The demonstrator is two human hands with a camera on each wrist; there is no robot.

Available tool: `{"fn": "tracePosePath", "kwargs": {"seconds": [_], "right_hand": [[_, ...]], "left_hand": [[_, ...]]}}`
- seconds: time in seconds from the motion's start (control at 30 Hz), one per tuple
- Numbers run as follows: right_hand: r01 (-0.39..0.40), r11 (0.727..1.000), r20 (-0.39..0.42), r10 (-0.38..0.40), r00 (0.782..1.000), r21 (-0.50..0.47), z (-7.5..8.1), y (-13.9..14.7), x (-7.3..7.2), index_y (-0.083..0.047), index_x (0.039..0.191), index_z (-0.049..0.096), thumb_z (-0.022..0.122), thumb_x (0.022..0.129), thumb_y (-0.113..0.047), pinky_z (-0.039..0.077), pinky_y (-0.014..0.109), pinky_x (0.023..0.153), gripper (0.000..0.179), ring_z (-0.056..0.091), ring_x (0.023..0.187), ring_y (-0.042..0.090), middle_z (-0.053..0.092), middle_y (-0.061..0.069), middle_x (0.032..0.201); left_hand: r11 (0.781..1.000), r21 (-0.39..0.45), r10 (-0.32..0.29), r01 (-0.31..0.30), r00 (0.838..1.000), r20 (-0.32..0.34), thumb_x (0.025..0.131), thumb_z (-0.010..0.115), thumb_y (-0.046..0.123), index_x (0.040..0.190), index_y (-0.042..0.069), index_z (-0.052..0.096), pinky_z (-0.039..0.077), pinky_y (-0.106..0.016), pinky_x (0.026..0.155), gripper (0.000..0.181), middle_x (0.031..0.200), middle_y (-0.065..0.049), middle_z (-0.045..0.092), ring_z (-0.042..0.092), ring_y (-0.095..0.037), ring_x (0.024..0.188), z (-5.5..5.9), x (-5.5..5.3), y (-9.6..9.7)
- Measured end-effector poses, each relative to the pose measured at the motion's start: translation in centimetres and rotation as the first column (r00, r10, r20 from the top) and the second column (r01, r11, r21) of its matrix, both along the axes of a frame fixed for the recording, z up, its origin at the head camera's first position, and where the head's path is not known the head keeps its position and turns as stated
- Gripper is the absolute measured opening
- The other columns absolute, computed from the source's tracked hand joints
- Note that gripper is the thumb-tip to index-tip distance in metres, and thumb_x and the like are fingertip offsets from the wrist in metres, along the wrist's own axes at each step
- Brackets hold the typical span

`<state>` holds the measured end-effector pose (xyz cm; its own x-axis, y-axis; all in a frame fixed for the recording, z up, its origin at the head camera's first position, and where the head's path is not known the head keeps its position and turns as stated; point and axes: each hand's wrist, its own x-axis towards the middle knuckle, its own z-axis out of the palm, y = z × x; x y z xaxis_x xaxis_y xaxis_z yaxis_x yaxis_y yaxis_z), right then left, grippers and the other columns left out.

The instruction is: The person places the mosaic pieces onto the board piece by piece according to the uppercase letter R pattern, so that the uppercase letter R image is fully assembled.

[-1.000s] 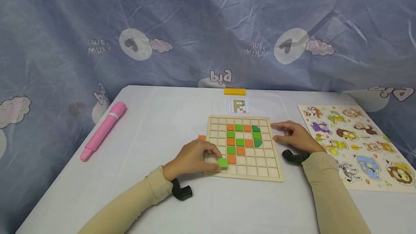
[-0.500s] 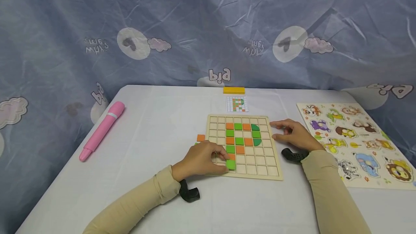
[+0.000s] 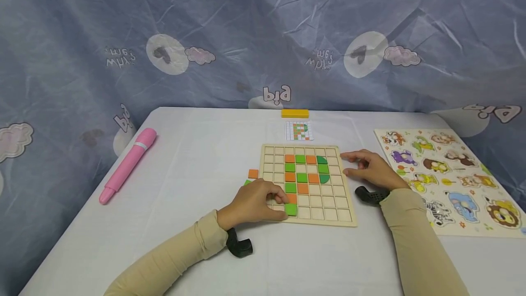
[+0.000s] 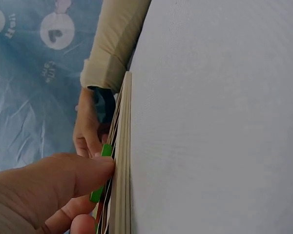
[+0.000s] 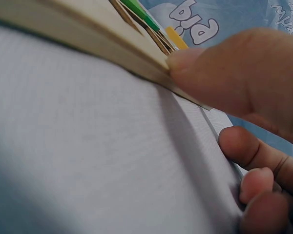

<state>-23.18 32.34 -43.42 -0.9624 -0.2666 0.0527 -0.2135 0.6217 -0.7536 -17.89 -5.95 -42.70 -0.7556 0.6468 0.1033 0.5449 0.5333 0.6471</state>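
Note:
A pale wooden grid board (image 3: 324, 203) lies on the white table with orange, green and half-round dark green tiles set in several of its squares. My left hand (image 3: 251, 201) pinches a green square tile (image 3: 291, 210) at the board's lower rows, just below an orange tile (image 3: 291, 198). In the left wrist view that green tile (image 4: 106, 150) sits tilted beside the thumb, a bit proud of the board surface. My right hand (image 3: 371, 168) rests at the board's right edge; in the right wrist view its thumb (image 5: 205, 68) touches the edge, the other fingers loosely bent.
Loose orange (image 3: 253, 174) and green tiles lie left of the board, partly behind my left hand. Behind the board are a small pattern card (image 3: 299, 131) and a yellow block (image 3: 295, 113). A pink pen-shaped object (image 3: 128, 166) lies left, an animal puzzle board (image 3: 448, 182) right.
My left hand has carried the green tile rightward to the square below the orange tile and lowered it there. The right hand stays at the board's edge.

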Motion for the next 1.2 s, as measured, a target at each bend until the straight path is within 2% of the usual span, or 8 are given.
{"fn": "tracePosePath", "kwargs": {"seconds": [0.6,0.73,0.83,0.97,1.07,1.2], "right_hand": [[0.002,1.0,-0.004,-0.002,1.0,0.003,-0.2,0.0,-0.1,0.004,0.143,0.066,0.082,0.096,-0.011,0.039,0.027,0.071,0.051,0.046,0.083,0.015,0.06,0.018,0.122],[-0.005,1.0,-0.001,0.005,1.0,-0.007,-0.1,0.0,-0.1,0.004,0.143,0.066,0.082,0.097,-0.011,0.039,0.027,0.072,0.051,0.045,0.083,0.015,0.06,0.018,0.122],[-0.003,1.0,0.003,0.003,1.0,-0.001,-0.1,0.0,-0.1,0.004,0.143,0.066,0.082,0.097,-0.011,0.039,0.027,0.072,0.052,0.046,0.084,0.015,0.06,0.018,0.123],[0.003,1.0,0.009,-0.003,1.0,0.011,-0.1,0.0,-0.2,0.003,0.144,0.066,0.082,0.097,-0.013,0.039,0.027,0.072,0.052,0.046,0.084,0.016,0.06,0.018,0.123],[0.002,1.0,0.008,-0.002,1.0,0.015,-0.1,0.0,-0.2,0.003,0.144,0.066,0.082,0.097,-0.012,0.039,0.028,0.072,0.052,0.046,0.084,0.016,0.06,0.019,0.124],[0.0,1.0,0.005,0.0,1.0,0.018,0.1,-0.1,-0.1,0.004,0.144,0.066,0.082,0.097,-0.012,0.039,0.028,0.072,0.052,0.046,0.084,0.016,0.06,0.02,0.124]], "left_hand": [[1.0,-0.025,0.006,-0.006,1.0,-0.005,0.082,0.096,0.03,0.099,0.025,0.083,0.04,-0.025,0.076,0.022,0.087,0.023,0.066,0.049,-0.006,0.083,0.1,0.1,-0.1],[1.0,0.007,-0.008,0.008,1.0,0.014,0.084,0.095,0.028,0.104,0.024,0.084,0.042,-0.026,0.08,0.023,0.09,0.021,0.069,0.052,-0.007,0.086,0.4,-0.1,-0.5],[0.998,0.059,-0.024,0.023,1.0,0.011,0.088,0.091,0.024,0.108,0.019,0.085,0.046,-0.026,0.084,0.022,0.095,0.015,0.073,0.056,-0.009,0.089,0.7,-0.7,-1.0],[0.991,0.134,-0.031,0.028,0.999,0.014,0.094,0.085,0.016,0.114,0.011,0.083,0.051,-0.029,0.086,0.021,0.098,0.009,0.074,0.061,-0.013,0.091,1.1,-2.1,-1.9],[0.983,0.183,-0.007,-0.001,0.999,0.046,0.096,0.082,0.012,0.117,0.008,0.082,0.052,-0.031,0.085,0.022,0.098,0.006,0.072,0.062,-0.016,0.091,1.1,-3.2,-3.0],[0.971,0.229,0.055,-0.072,0.995,0.08,0.097,0.08,0.011,0.121,0.008,0.081,0.05,-0.03,0.082,0.024,0.099,0.003,0.072,0.062,-0.017,0.092,0.9,-4.9,-4.8]]}}
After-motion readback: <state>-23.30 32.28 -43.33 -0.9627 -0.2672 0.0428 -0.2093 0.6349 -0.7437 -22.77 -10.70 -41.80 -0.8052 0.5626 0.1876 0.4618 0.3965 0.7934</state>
